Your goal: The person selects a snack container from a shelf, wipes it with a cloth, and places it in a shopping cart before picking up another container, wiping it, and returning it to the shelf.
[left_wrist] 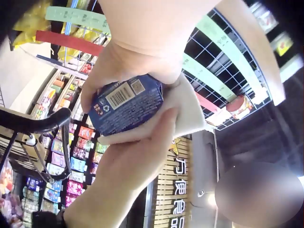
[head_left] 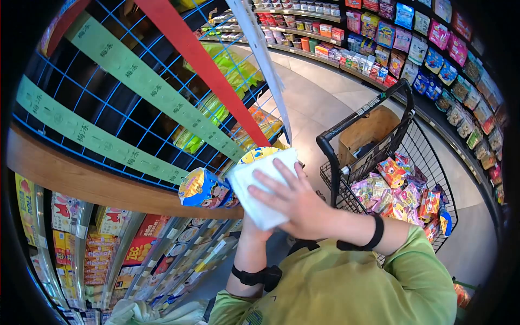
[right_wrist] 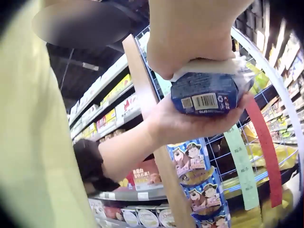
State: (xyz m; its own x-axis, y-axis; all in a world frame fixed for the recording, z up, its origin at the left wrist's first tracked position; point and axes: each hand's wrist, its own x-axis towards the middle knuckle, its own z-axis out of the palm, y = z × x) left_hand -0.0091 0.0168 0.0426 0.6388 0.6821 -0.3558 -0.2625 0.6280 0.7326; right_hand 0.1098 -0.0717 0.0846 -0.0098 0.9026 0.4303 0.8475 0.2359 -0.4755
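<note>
Package: being held up near the wooden ledge, barcode side being left uncovered
Left hand: being curled round package from beneath, likely so weight is being supported
Right hand: being spread across cloth, likely so pressure is being evened out
Cloth: being pressed against package, being sandwiched under right fingers

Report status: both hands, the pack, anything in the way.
Left hand grips blue pack. Right hand spread over white cloth, cloth against pack. Wooden shelf edge close by; cart off right. No blockage seen.
</note>
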